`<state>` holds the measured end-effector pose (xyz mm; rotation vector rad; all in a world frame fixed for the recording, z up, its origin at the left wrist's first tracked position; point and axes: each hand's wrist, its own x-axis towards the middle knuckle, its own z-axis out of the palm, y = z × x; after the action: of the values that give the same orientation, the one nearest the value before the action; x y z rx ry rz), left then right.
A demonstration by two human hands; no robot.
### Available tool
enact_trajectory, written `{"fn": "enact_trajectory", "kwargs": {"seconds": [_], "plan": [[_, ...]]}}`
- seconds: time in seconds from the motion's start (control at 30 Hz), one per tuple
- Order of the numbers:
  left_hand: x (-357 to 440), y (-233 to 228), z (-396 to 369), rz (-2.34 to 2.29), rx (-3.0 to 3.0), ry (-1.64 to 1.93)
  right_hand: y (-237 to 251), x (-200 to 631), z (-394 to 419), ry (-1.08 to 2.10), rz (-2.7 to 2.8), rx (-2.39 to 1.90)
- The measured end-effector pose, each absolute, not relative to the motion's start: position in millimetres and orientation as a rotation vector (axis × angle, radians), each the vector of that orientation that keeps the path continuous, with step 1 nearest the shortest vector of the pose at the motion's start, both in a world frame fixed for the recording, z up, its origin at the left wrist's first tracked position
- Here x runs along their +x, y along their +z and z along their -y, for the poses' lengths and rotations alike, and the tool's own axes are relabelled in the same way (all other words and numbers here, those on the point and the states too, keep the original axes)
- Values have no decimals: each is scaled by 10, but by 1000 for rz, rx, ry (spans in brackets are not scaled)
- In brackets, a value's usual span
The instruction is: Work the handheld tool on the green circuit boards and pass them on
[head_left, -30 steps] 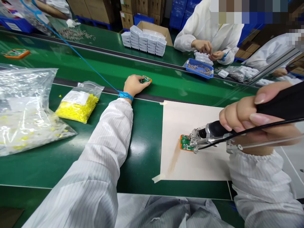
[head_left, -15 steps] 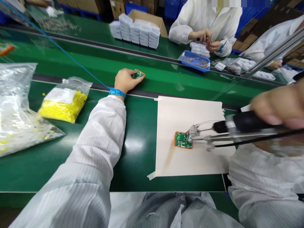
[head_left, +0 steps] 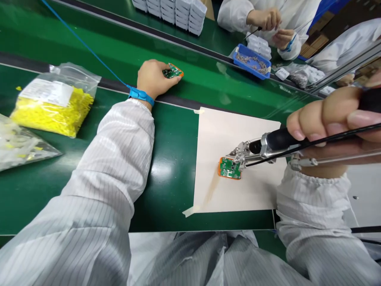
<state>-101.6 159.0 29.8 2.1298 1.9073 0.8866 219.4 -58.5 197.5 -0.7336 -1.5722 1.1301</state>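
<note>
Over the green conveyor belt, my left hand (head_left: 153, 79) is closed on the edge of a circuit board (head_left: 176, 70) with an orange rim. On the right, my right hand (head_left: 326, 115) wraps round the black handle of a soldering iron with a metal wire-feed head (head_left: 242, 153). The head of this tool is over the right edge of a second green circuit board (head_left: 228, 168), also orange-rimmed. That board lies flat on a white paper sheet (head_left: 253, 194) taped to the bench. Whether the tip touches the board, I cannot tell.
A bag of small yellow parts (head_left: 56, 105) and a clear bag of pale pieces (head_left: 20, 145) lie on the left. Across the belt, a co-worker's hands (head_left: 268, 24) work above a blue tray (head_left: 251, 61) of small parts. White cases (head_left: 175, 12) stand stacked at the back.
My view has tilted down and shifted a little. The right hand and its soldering iron have changed angle, with the head still at the board. My left hand keeps its hold on its circuit board.
</note>
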Motion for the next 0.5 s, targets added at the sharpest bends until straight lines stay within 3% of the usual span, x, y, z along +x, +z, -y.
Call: {"fn": "enact_trajectory", "kwargs": {"seconds": [0.37,0.5], "plan": [[-1007,322,-1596,-1892,2114,920,2013,2333,585,1341,1786,-520],[-1011,313,-1608,-1893,2122,920,1976,2274,648,1219,1666,-573]]}}
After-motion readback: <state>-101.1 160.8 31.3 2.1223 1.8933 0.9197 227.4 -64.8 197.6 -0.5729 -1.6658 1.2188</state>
